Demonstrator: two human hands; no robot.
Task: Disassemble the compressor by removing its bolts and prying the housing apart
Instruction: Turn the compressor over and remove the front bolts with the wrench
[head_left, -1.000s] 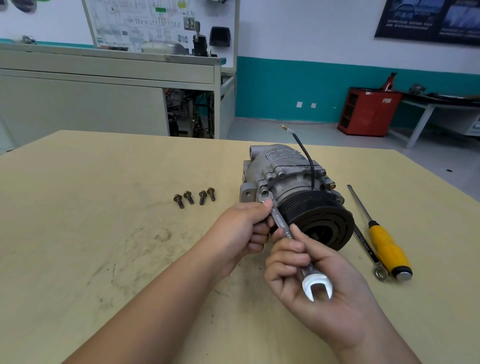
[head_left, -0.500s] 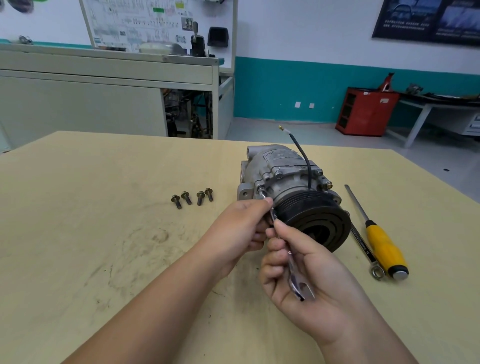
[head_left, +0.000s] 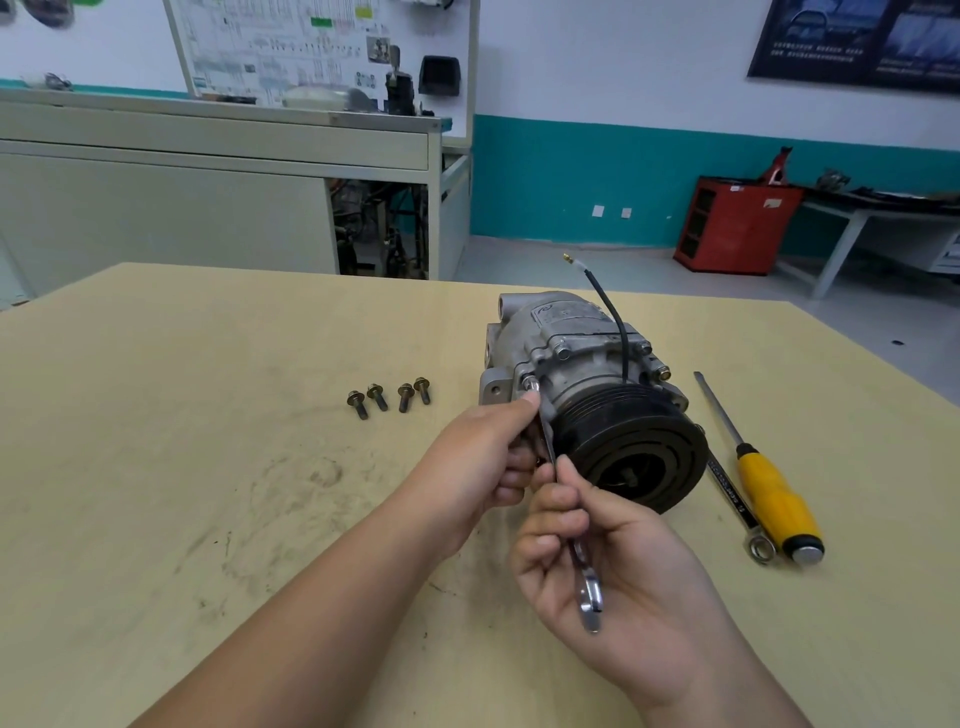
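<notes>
— Where is the compressor?
— The compressor (head_left: 576, 358) lies on its side, right of centre on the table (head_left: 182, 467). Its body is cast, dull-grey metal with lugs and ribs, and the black grooved pulley (head_left: 631, 447) faces the camera. A stiff black wire (head_left: 615, 322) with a brass tip arcs up from it.
— And the hands?
— Both clasp one combination wrench (head_left: 589, 592) of bright steel. The left hand (head_left: 478, 457) curls round its upper end, with a fingertip by a bolt (head_left: 529, 382) on the housing's left side. I cannot tell whether the ring end sits on that bolt. The right hand (head_left: 613, 571) wraps the lower shank, and the open end lies across its palm.
— Loose parts?
— Four bolts (head_left: 387, 399), dark with flanged heads, lie in a row left of the compressor and apart from it. On its right are a yellow-handled screwdriver (head_left: 769, 488) and, just beside that, a second wrench (head_left: 732, 501).
— The surface and the room?
— The table is pale matte board, scuffed with grey smudges. Beyond it are a cream cabinet (head_left: 156, 208), a teal wall band (head_left: 571, 176) and a red cabinet (head_left: 737, 223).
</notes>
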